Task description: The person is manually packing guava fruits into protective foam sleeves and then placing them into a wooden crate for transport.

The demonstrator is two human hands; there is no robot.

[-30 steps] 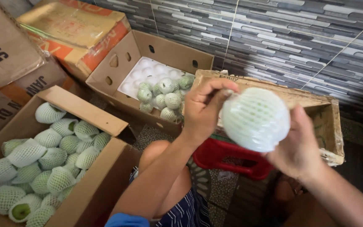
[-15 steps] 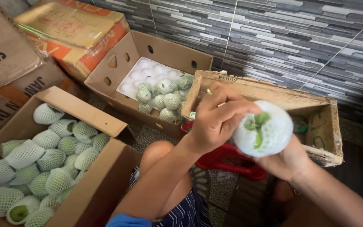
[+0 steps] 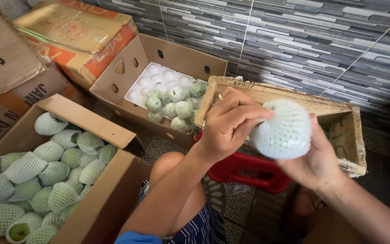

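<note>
**Netted fruit held in both hands above wooden crate**

The round fruit in white foam netting (image 3: pixel 281 130) is held up in front of the wooden crate (image 3: pixel 339 118), level with its near rim. The right hand (image 3: pixel 316 159) cups it from below and behind; its fingers are hidden by the fruit, only the thumb showing at the right side. The left hand (image 3: pixel 227 123) closes its fingers (image 3: pixel 249 116) on the netting at the fruit's upper left. The fruit's skin is fully covered by the net.

The crate's interior is largely blocked from view. A red plastic item (image 3: pixel 244 169) beneath it is partly hidden. The near cardboard box (image 3: pixel 82 118) of netted fruit is cut off at the left edge. The far box (image 3: pixel 181 56) holds netted fruit on a white tray (image 3: pixel 152 79).
</note>
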